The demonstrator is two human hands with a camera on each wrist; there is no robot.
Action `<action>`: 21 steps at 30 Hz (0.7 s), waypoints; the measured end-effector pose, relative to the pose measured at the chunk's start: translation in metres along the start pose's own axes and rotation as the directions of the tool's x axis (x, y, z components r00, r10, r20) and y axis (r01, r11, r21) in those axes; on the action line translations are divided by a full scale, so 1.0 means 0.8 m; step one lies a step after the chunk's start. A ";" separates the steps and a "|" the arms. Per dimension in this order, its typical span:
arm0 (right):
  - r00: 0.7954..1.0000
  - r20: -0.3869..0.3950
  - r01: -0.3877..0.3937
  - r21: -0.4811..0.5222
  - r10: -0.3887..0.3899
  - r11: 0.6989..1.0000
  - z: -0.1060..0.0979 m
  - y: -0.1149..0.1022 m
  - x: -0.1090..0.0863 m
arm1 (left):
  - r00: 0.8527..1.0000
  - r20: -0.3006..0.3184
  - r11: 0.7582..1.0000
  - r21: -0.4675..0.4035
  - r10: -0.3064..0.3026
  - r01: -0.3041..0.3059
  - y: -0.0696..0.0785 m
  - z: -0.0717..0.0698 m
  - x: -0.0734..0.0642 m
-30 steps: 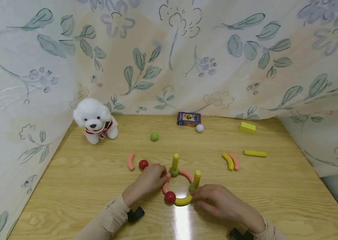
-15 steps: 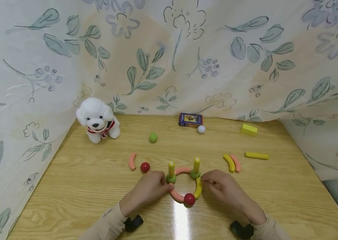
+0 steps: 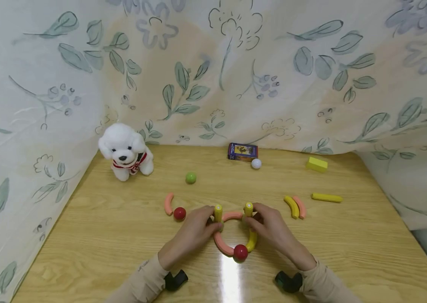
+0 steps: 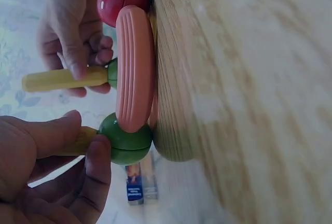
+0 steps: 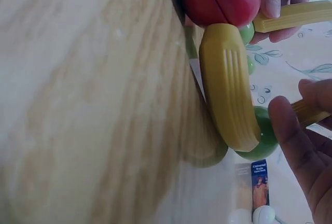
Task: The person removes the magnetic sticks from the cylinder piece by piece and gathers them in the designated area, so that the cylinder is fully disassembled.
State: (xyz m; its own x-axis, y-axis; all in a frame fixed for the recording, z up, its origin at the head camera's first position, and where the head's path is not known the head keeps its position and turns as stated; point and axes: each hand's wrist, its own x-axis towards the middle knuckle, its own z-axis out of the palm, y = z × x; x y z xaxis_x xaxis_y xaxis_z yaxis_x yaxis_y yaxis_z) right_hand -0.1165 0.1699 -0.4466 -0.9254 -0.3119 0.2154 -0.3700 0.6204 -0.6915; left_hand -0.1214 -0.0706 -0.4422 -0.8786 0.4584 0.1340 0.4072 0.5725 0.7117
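In the head view, a ring of toy pieces lies on the table: a pink curved bar (image 3: 232, 215) at the back, another pink curved bar (image 3: 222, 244) at left, a yellow curved bar (image 3: 252, 241) at right, and a red ball (image 3: 240, 252) in front. Two green balls join the back corners, the left one (image 4: 127, 149) and the right one (image 5: 263, 136). Each bears an upright yellow stick. My left hand (image 3: 196, 229) pinches the left yellow stick (image 3: 218, 213) low down, by its ball. My right hand (image 3: 271, 227) pinches the right yellow stick (image 3: 249, 208).
Left of the ring lie a loose red ball (image 3: 179, 213) and a pink curved bar (image 3: 168, 204). Behind are a green ball (image 3: 190, 177), white plush dog (image 3: 124, 151), card box (image 3: 243, 151) and white ball (image 3: 256, 163). Yellow and pink pieces, including a yellow block (image 3: 317, 164), lie right.
The ring has turned counterclockwise, its red ball shifting right along the front. Both hands have moved from the ring's sides onto the upright sticks. The loose green and red balls have rolled slightly left.
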 end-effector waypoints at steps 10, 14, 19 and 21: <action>1.000 -0.025 -0.016 -0.005 0.016 1.000 0.004 -0.004 0.000 | 0.997 -0.048 0.998 0.025 0.058 -0.057 -0.004 0.000 0.001; 0.999 -0.037 -0.007 0.009 0.008 1.000 0.003 -0.004 0.000 | 0.995 -0.067 0.997 0.032 0.069 -0.066 -0.005 -0.002 0.000; 0.996 -0.080 0.047 -0.053 -0.051 0.998 -0.016 0.006 -0.005 | 0.997 -0.060 0.998 0.040 0.058 -0.055 -0.003 -0.003 0.001; 0.983 -0.137 0.097 -0.193 -0.124 0.977 -0.036 0.020 -0.010 | 0.998 -0.049 0.998 0.038 0.047 -0.045 -0.002 -0.003 0.003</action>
State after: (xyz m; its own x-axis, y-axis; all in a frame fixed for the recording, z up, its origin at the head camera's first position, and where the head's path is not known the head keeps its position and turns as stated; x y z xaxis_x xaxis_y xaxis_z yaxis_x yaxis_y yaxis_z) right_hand -0.1176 0.2033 -0.4392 -0.8747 -0.2852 0.3918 -0.4666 0.7142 -0.5217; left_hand -0.1246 -0.0720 -0.4413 -0.8695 0.4512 0.2009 0.4559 0.5767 0.6779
